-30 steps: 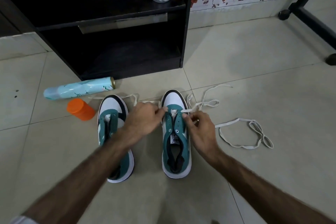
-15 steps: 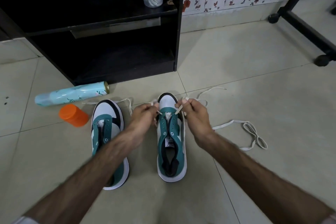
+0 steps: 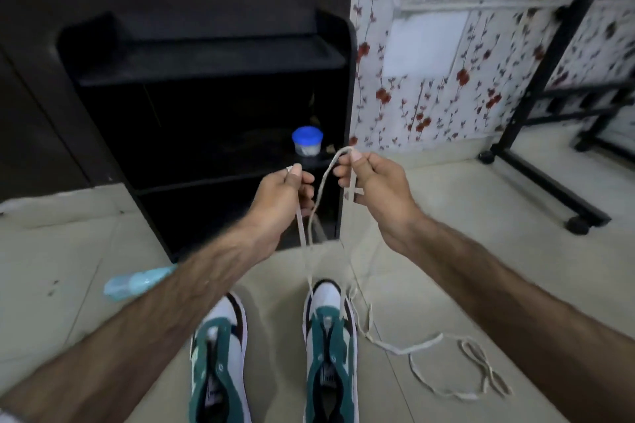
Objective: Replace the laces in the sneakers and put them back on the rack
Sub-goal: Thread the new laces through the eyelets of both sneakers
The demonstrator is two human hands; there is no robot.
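Two green, white and black sneakers stand side by side on the tiled floor, the left sneaker (image 3: 220, 354) and the right sneaker (image 3: 330, 347). A white lace (image 3: 302, 230) runs up from the right sneaker's front eyelets in two strands. My left hand (image 3: 280, 203) pinches one end of it, and my right hand (image 3: 374, 187) pinches the other end, both raised well above the shoe. A second white lace (image 3: 446, 371) lies loose on the floor to the right. The black shoe rack (image 3: 206, 62) stands straight ahead.
A small jar with a blue lid (image 3: 307, 141) sits on the rack's middle shelf. A light blue spray can (image 3: 137, 282) lies on the floor left of the sneakers, partly behind my left forearm. A black frame on castors (image 3: 536, 165) stands at the right by the floral wall.
Both hands have lifted from the right sneaker's toe, pulling the two lace ends up and taut. The view has tilted upward, showing the whole rack.
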